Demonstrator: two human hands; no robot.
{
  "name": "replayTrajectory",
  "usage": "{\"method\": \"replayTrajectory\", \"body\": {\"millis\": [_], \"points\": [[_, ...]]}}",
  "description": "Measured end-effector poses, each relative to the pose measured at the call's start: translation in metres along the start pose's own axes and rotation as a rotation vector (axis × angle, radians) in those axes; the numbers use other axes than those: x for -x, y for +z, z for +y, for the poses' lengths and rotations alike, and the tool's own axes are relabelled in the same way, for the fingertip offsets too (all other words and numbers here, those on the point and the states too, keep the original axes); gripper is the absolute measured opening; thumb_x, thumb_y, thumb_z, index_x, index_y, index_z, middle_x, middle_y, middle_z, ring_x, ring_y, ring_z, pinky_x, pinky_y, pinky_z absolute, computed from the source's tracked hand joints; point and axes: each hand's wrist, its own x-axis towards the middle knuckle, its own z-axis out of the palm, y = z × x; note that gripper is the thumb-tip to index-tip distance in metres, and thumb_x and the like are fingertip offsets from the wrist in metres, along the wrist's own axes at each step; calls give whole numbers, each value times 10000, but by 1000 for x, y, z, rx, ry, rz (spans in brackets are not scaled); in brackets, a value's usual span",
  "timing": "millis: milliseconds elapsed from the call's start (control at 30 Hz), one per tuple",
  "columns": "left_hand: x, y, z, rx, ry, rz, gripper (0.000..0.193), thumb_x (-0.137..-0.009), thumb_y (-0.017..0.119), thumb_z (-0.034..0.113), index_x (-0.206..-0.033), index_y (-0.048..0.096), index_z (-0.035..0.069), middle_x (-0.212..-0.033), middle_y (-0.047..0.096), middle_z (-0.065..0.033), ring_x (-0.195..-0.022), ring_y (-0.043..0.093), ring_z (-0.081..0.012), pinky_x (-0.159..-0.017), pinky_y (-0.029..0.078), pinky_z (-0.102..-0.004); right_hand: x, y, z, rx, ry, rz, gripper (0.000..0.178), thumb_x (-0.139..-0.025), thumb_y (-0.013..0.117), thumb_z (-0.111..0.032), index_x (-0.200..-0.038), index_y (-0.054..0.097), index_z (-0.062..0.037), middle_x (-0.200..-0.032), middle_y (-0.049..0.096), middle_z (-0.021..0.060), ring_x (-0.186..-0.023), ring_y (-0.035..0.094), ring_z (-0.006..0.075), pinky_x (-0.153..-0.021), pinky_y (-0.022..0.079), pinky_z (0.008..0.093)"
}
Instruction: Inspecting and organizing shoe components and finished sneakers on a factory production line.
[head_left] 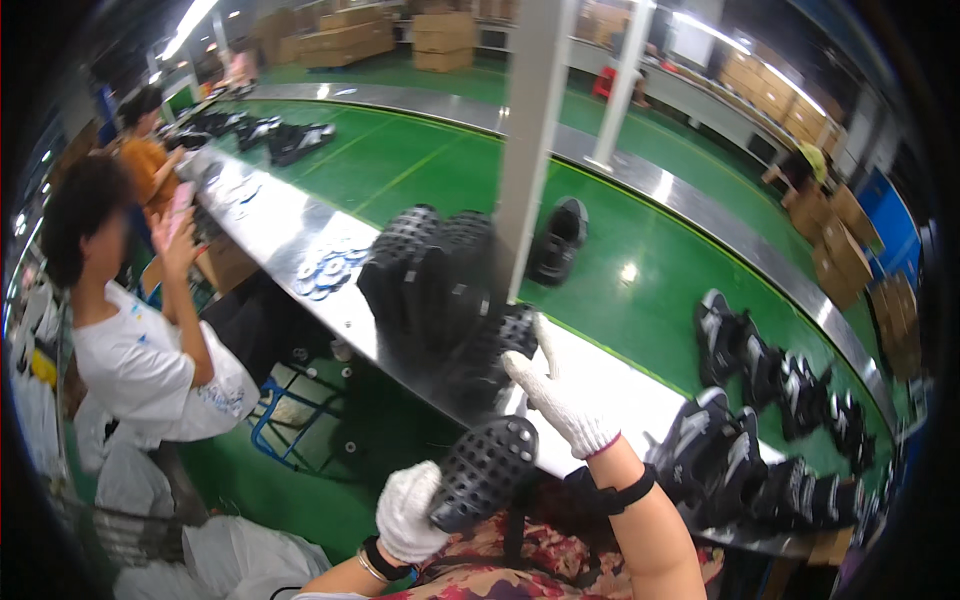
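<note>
My left hand [408,512], in a white knit glove, grips a black shoe-shaped piece [487,473] by its near end. Rows of round holes or dimples cover that piece, which is tilted in front of my body. My right hand [560,395], gloved as well, is at the table edge with thumb and fingers apart. Just beyond its fingertips lies another dotted black piece [517,328], part of a pile. More of these black pieces [425,270] stand bunched together left of the white post. Whether my right fingers touch the pile I cannot tell.
Black-and-grey sneakers [708,450] line the table at right; others stand on the green belt [630,270], with one shoe [560,242] behind the post [530,150]. Round blue-white discs [330,268] lie on the metal table. A person in white [140,360] stands left, near a blue stool [290,420].
</note>
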Motion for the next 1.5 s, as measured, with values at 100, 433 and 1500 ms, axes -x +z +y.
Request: {"method": "replayTrajectory", "body": {"millis": [100,433,1500], "points": [[0,38,23,100,116,-146,632,-714,807,90,-1302,607,-26,-1166,687,-220,-947,691,-386,-788,582,-451,29,-32,36,-239,116,14,728,-1046,605,-441,-1614,388,-41,-1589,482,147,-1248,571,213,-971,522,336],[-41,174,30,-88,-159,-333,632,-806,739,113,-1380,542,-66,-1214,634,-242,-1087,625,-444,-940,544,-487,117,-39,124,-233,51,269,573,-984,716,-212,-1473,534,26,-1398,615,199,-1252,629,252,-1031,539,385],[-114,118,124,1481,-915,-484,415,-977,562,-47,-1386,496,-67,-1221,655,-140,-1072,676,-189,-974,575,-340,192,-81,73,46,-268,286,476,-863,814,-101,-1287,614,-19,-1276,635,161,-1136,670,283,-961,543,370]]}}
